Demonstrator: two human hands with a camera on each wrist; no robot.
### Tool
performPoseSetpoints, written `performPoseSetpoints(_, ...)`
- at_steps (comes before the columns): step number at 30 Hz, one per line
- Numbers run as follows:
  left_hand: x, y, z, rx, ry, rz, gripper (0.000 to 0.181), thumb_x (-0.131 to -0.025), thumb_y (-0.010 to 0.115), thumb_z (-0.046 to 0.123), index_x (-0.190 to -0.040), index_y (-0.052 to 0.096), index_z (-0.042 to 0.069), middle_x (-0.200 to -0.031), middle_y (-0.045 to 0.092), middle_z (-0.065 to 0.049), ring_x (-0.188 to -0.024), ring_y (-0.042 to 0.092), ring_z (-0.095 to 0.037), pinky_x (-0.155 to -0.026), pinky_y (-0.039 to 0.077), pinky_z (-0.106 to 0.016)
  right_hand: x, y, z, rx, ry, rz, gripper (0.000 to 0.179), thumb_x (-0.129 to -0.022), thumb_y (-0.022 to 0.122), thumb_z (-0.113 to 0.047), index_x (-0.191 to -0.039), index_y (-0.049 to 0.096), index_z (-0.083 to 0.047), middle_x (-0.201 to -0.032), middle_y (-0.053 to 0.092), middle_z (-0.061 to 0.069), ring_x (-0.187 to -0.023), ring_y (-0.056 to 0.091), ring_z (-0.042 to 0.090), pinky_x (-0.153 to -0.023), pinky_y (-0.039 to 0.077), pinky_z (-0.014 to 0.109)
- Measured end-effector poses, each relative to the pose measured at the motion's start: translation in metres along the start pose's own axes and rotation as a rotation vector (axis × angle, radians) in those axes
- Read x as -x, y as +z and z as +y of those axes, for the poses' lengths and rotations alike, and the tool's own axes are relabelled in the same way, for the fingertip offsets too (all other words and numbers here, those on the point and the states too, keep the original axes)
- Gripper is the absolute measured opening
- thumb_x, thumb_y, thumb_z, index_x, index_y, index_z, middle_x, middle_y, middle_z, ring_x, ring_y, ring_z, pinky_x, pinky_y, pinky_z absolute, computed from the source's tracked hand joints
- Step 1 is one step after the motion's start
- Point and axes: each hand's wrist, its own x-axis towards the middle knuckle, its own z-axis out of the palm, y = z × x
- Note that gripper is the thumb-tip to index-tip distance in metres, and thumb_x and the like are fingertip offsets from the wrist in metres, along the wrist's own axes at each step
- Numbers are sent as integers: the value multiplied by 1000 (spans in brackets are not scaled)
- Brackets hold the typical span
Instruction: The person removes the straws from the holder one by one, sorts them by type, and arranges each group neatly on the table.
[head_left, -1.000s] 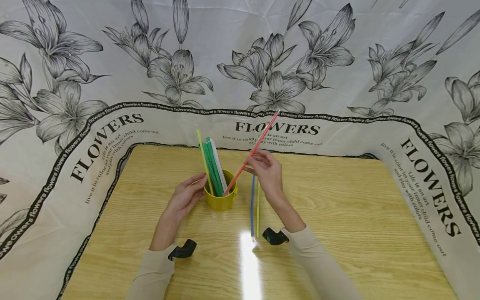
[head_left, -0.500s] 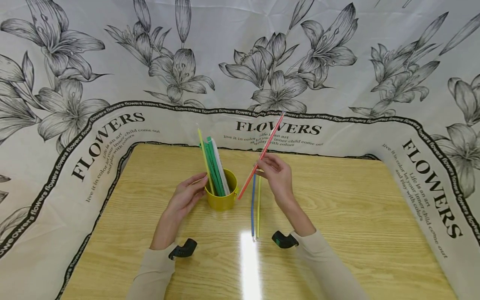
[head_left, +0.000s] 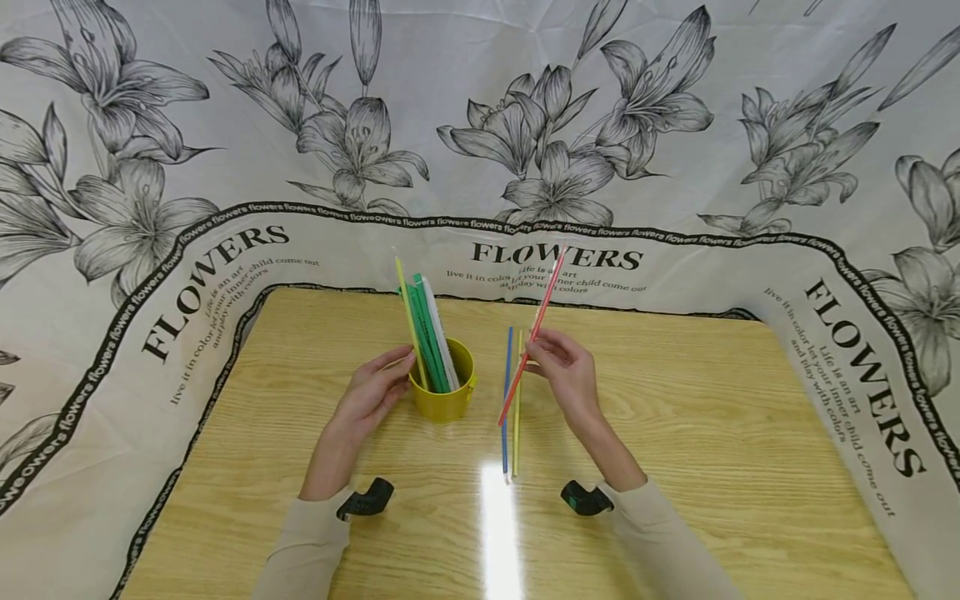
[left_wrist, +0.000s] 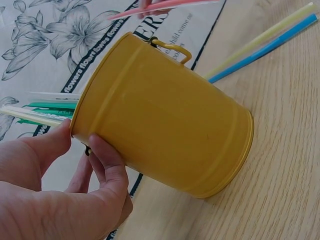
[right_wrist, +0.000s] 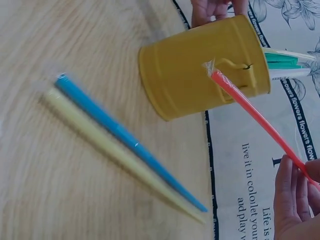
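Note:
My left hand [head_left: 367, 393] holds the rim of a small yellow metal bucket [head_left: 442, 407] at its left side, by one handle lug. The bucket stands upright on the table; a yellow straw [head_left: 405, 298], green wrapped sticks [head_left: 425, 337] and a white one [head_left: 442, 335] lean out of it. Between thumb and fingers, my right hand [head_left: 572, 379] pinches a red straw [head_left: 551, 287] in clear wrapping, tilted, its lower end over the loose straws. Those are a blue straw [head_left: 509, 346] and a yellow straw [head_left: 517, 442], lying side by side right of the bucket.
The light wood table [head_left: 720, 433] ends at the back against a white cloth [head_left: 420, 175] printed with flowers and lettering, which also runs along both sides. A bright reflection lies on the table's near middle.
My right hand has lifted the red straw out of the bucket, then carried it right and somewhat nearer, over the blue and yellow straws. My left hand has stayed on the bucket.

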Motion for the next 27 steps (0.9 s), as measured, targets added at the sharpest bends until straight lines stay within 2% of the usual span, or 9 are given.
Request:
performPoseSetpoints(7, 0, 0, 0, -4, 1, -1, 45, -105, 61, 11, -147, 50, -3, -107, 66, 0, -84, 59, -7, -72, 50, -16, 6, -14, 10, 53, 50, -1, 35, -98, 69, 0, -129, 59, 12, -103, 69, 9, -85, 71, 13, -81, 61, 36)
performPoseSetpoints(16, 0, 0, 0, 0, -4, 8, 46, -105, 62, 12, -147, 51, -2, -105, 68, 1, -82, 58, -7, -71, 50, -16, 15, -30, 27, 112, 98, -56, 38, -98, 70, -3, -131, 58, 12, -107, 69, 15, -87, 71, 14, -84, 60, 44)
performPoseSetpoints(23, 2, 0, 0, -10, -4, 2, 46, -105, 62, 13, -147, 51, -2, -106, 68, 1, -83, 59, -7, -73, 51, -17, 19, -36, 36, 195, 142, -83, 38, -99, 69, -4, -132, 58, 12, -116, 65, 32, -87, 72, 18, -83, 60, 45)
performPoseSetpoints(27, 2, 0, 1, -7, -5, -1, 46, -105, 61, 13, -147, 51, -2, -106, 67, 1, -83, 59, -7, -73, 51, -17, 21, -38, 38, 257, 182, -78, 36, -99, 70, -5, -130, 60, 10, -116, 65, 32, -88, 72, 20, -81, 61, 41)
